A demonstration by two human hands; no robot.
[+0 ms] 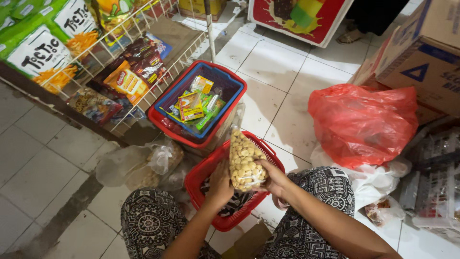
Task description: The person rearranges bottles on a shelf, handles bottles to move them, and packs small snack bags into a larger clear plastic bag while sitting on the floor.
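Both my hands hold a clear plastic bag of small round pale snacks [243, 160] upright above a red shopping basket [206, 168] that rests between my knees. My left hand [220, 184] grips the bag's lower left side. My right hand [274, 178] grips its lower right side. Behind it stands a second basket, blue inside a red one [165, 98], holding several small yellow and green packets [194, 105].
A white wire rack [115, 62] with snack packets runs along the upper left. A clear bag of snacks [139, 165] lies on the floor tiles at left. A red plastic bag [362, 122], cardboard boxes [421, 52] and white crates [438, 187] crowd the right.
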